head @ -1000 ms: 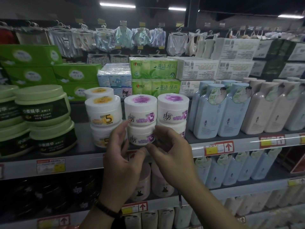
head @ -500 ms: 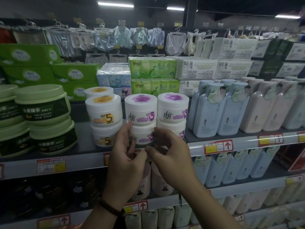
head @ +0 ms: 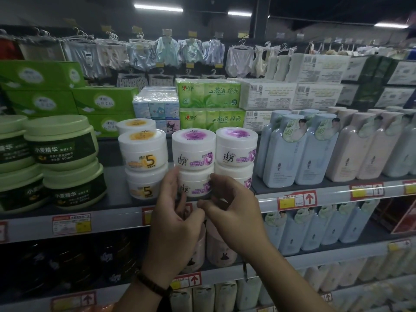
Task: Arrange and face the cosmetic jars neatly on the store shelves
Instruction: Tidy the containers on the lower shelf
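**Task status.** The jars stand at the centre of the frame on the grey shelf (head: 112, 218). The lower purple jar (head: 195, 184) sits near the shelf's front edge, directly beneath the upper purple jar (head: 193, 150). Its label faces forward.

- The left hand (head: 175, 212) has its fingers curled against the left side of the lower purple jar.
- The right hand (head: 234, 210) has its fingers curled against the right side.
- The jar is held between the two hands, with the thumbs close together below its front.
- The step in hand appears to be a final turn or alignment of this jar.

**Done, as judged.** The yellow jars (head: 144, 152), just left of centre, are stacked two high with labels forward. The right-hand top jar (head: 236, 149) also faces forward.

**Left, as judged.** The right-hand bottom jar (head: 234, 174) shows only part of its label, at its right edge. The right hand partly covers it. It probably needs turning.

**Surface and room.**

- Price tags (head: 297, 200) run along the shelf rail.
- Green tubs (head: 60, 140) stand stacked at the left of the frame.
- Pale bottles (head: 292, 152) stand in rows at the right.
- Tissue packs (head: 209, 93) fill the upper centre.
- Garments on hangers (head: 168, 50) line the top of the frame.
- Lower shelves hold more jars and bottles.
- Lighting is dim, from ceiling strip lamps.
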A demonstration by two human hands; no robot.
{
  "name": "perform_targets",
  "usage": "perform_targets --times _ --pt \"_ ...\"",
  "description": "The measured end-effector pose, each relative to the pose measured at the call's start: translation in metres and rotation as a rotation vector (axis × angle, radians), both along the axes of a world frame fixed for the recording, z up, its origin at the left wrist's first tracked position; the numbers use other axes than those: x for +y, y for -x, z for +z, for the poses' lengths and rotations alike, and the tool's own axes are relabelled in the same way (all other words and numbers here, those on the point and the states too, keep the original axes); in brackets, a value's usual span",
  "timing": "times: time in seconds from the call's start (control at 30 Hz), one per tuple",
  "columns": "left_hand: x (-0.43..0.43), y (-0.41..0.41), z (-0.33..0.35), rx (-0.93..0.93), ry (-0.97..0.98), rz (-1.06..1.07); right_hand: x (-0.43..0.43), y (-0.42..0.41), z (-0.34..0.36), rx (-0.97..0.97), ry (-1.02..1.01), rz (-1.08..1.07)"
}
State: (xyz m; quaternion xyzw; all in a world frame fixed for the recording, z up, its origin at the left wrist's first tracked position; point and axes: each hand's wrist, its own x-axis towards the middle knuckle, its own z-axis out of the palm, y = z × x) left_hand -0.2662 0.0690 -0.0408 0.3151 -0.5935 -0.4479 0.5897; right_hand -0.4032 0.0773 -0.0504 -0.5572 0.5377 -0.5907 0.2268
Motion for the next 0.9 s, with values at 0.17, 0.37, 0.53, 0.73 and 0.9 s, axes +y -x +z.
perform_targets --times 0.17,0.37,0.53,0.73,0.9 --pt "-0.001 -0.001 -0.005 0.007 0.022 0.004 0.000 0.001 -0.003 -0.069 -0.003 0.030" --pt "0.002 0.000 -0.009 -0.008 0.033 -0.001 -0.001 0.002 -0.005 -0.115 0.002 0.041" --pt "0.001 -0.002 -0.009 -0.021 0.017 0.002 0.001 0.000 -0.004 -0.105 0.013 0.045" --pt "-0.002 -0.007 -0.009 -0.025 0.028 -0.020 0.003 -0.002 -0.004 -0.089 0.008 0.016" --pt "-0.006 -0.017 -0.012 -0.043 0.015 0.014 0.004 -0.001 -0.002 -0.115 0.012 -0.041"
